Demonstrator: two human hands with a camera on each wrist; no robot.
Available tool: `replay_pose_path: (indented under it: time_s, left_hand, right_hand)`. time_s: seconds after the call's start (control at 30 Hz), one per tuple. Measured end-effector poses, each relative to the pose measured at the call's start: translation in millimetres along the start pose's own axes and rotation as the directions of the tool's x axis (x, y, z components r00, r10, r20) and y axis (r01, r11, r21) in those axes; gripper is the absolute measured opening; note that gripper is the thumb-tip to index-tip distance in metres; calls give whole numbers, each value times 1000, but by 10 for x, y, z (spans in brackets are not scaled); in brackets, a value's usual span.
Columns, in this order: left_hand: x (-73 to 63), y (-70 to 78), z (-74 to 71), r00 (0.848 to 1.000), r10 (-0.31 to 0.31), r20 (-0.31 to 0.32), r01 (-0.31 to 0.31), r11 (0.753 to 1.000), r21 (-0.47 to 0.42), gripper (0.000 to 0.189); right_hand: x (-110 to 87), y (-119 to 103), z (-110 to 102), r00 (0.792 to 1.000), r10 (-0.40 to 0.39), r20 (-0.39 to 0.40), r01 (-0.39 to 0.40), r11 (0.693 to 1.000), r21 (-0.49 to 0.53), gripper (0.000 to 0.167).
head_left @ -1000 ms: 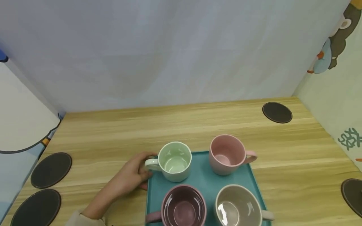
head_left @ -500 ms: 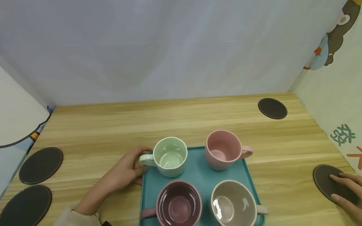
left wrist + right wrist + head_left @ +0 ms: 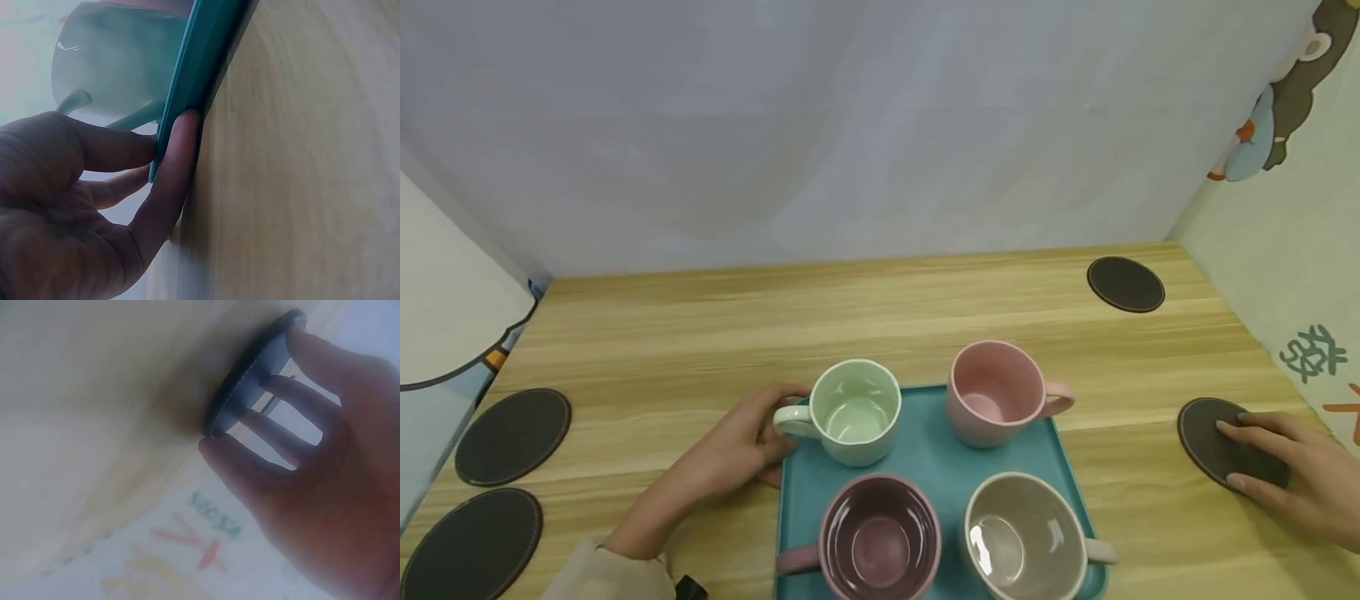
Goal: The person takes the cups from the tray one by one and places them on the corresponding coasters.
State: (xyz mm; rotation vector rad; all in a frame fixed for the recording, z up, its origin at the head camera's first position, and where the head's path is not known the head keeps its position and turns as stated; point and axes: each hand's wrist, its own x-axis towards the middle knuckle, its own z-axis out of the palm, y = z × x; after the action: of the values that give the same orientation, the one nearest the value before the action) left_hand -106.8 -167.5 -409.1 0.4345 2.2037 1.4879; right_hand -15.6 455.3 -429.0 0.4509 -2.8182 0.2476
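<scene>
Four cups [image 3: 854, 421] occupy the teal tray [image 3: 925, 437]; my left hand [image 3: 741, 446] pinches it at 10 o'clock. At the tray's 3 o'clock, my right hand [image 3: 1303, 468], fingers spread, touches a black coaster [image 3: 1206, 435].

The left hand [image 3: 65, 219] has the tray [image 3: 190, 69] pinched by its edge, low over the table [image 3: 306, 150]; a green cup [image 3: 119, 62] stands just inside that edge, handle toward the fingers.

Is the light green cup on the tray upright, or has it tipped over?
Upright. In the head view, the light green cup stands on the tray with its mouth facing up and its inside bottom visible.
</scene>
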Motion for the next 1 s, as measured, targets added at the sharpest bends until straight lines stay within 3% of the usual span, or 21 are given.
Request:
replay_pose_path:
  time_s: [0.17,0.4,0.77,0.9,1.0]
  left_hand:
    - [12,-7,-12,1000,0,-4,0,1000,-10,61]
    - [47,-56,23,1000,24,-12,-24,999,25,60]
    - [35,-20,4,998,25,-56,-20,997,79,58]
    - [14,-45,26,997,56,-48,-51,995,90,57]
    - [-1,-52,29,998,42,-46,-39,997,63,57]
  right_hand:
    - [394,-184,-70,988,-32,151,35,999,-18,62]
    - [890,-416,-46,961,-90,260,88,996,22,59]
    - [1641,-750,134,933,-153,326,133,988,81,54]
    - [1802,-859,189,926,-177,334,151,983,100,54]
    - [1914,-917,223,924,-185,334,151,981,125,53]
